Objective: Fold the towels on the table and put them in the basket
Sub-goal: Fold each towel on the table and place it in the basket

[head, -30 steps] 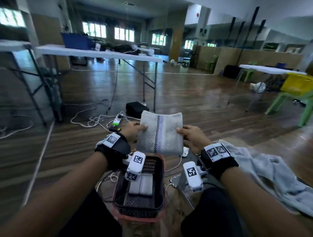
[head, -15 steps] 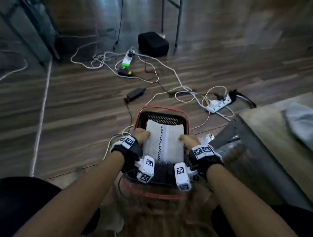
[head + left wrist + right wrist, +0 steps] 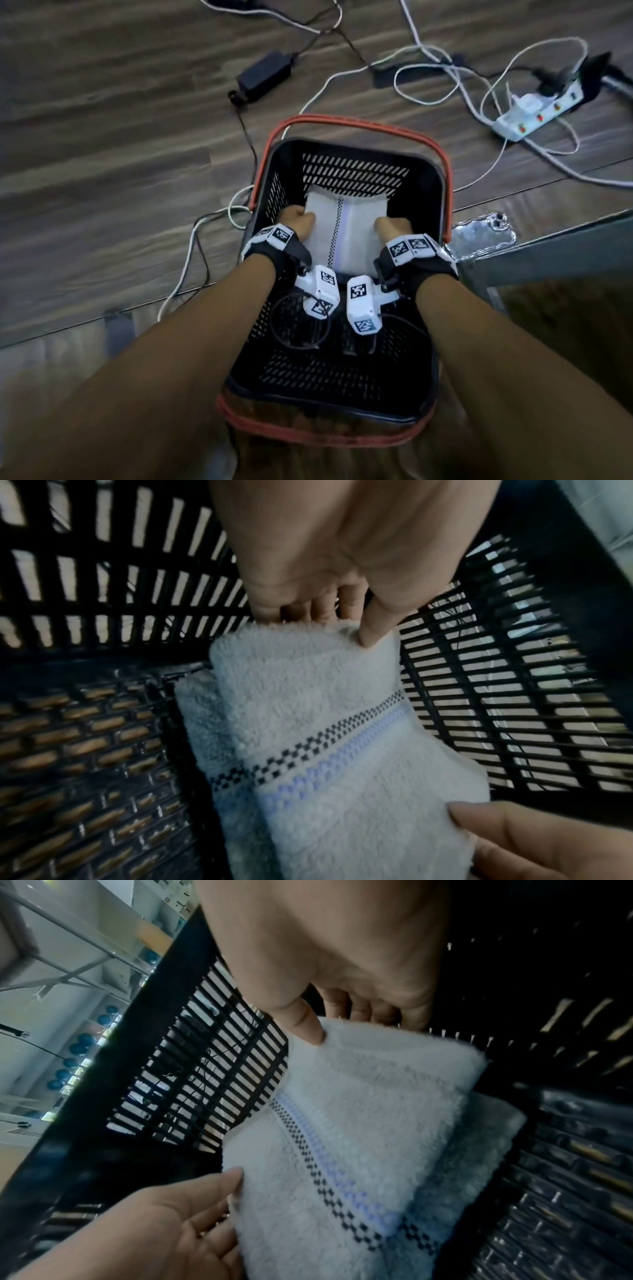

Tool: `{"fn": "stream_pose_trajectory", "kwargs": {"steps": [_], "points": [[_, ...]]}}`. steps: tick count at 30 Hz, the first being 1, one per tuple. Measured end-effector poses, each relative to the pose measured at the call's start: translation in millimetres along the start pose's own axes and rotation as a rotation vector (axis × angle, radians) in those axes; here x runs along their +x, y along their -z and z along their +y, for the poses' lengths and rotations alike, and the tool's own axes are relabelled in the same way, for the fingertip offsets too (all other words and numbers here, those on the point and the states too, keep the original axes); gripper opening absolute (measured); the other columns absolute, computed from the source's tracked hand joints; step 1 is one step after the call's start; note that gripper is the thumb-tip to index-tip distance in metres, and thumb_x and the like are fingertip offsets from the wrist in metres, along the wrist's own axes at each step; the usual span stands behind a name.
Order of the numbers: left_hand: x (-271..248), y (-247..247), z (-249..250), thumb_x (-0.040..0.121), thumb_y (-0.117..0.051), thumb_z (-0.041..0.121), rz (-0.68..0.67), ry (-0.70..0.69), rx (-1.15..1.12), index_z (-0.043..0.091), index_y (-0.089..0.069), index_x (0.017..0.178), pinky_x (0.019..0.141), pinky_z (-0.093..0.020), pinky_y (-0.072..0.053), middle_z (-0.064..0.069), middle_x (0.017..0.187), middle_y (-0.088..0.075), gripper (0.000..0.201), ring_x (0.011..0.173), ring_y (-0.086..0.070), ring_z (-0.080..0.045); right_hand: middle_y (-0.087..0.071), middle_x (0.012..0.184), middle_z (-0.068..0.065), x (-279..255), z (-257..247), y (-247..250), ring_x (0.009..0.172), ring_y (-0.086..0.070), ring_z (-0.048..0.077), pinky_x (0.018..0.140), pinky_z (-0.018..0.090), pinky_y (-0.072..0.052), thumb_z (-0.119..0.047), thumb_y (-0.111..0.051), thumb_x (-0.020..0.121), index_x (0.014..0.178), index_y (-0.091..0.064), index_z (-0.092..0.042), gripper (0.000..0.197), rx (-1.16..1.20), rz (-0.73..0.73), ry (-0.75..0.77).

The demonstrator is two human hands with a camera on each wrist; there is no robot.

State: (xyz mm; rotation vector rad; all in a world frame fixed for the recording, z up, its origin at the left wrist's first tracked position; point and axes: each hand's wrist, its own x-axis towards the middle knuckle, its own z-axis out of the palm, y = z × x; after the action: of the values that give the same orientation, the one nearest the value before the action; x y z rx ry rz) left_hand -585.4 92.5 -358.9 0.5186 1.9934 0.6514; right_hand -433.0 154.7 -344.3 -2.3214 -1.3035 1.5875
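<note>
A folded white towel (image 3: 346,229) with a black checkered and pale blue stripe is down inside the black basket (image 3: 342,373), which has red handles. My left hand (image 3: 296,221) pinches its left edge and my right hand (image 3: 392,228) pinches its right edge. In the left wrist view the left hand (image 3: 329,623) has its thumb on top of the towel (image 3: 325,737) and its fingers behind. The right wrist view shows my right hand (image 3: 342,1023) holding the towel (image 3: 359,1110) the same way. Another folded towel (image 3: 479,1150) lies underneath it on the basket floor.
The basket stands on a wooden floor among loose cables. A black power adapter (image 3: 265,75) lies beyond it, and a white power strip (image 3: 534,113) at the far right. A phone in a shiny case (image 3: 479,236) lies on the table corner (image 3: 548,253) right of the basket.
Both hands have lowered the folded towel from chest height down into the basket, onto the towel lying there. The head view has tilted down to the basket.
</note>
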Motion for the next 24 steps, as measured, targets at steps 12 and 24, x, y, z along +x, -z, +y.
{"fn": "stream_pose_trajectory", "kwargs": {"steps": [12, 24], "points": [[6.1, -18.7, -23.5, 0.091, -0.049, 0.01, 0.109, -0.007, -0.129, 0.005, -0.046, 0.128, 0.095, -0.031, -0.044, -0.014, 0.125, -0.057, 0.038, 0.114, -0.056, -0.029, -0.057, 0.101, 0.014, 4.8, 19.0, -18.5, 0.095, -0.055, 0.031, 0.076, 0.031, -0.038, -0.015, -0.041, 0.086, 0.115, -0.051, 0.002, 0.035, 0.02, 0.047, 0.124], [17.0, -39.3, -48.7, 0.099, -0.024, 0.03, 0.064, -0.552, 0.675, 0.017, -0.003, 0.149, 0.119, -0.047, -0.012, -0.001, 0.159, 0.0, 0.057, 0.146, 0.003, -0.02, -0.003, 0.159, 0.009, 14.9, 54.9, -52.8, 0.146, -0.002, 0.023, 0.117, 0.045, -0.01, -0.029, -0.031, 0.096, 0.149, -0.011, -0.009, 0.06, -0.782, 0.317, 0.634]]}}
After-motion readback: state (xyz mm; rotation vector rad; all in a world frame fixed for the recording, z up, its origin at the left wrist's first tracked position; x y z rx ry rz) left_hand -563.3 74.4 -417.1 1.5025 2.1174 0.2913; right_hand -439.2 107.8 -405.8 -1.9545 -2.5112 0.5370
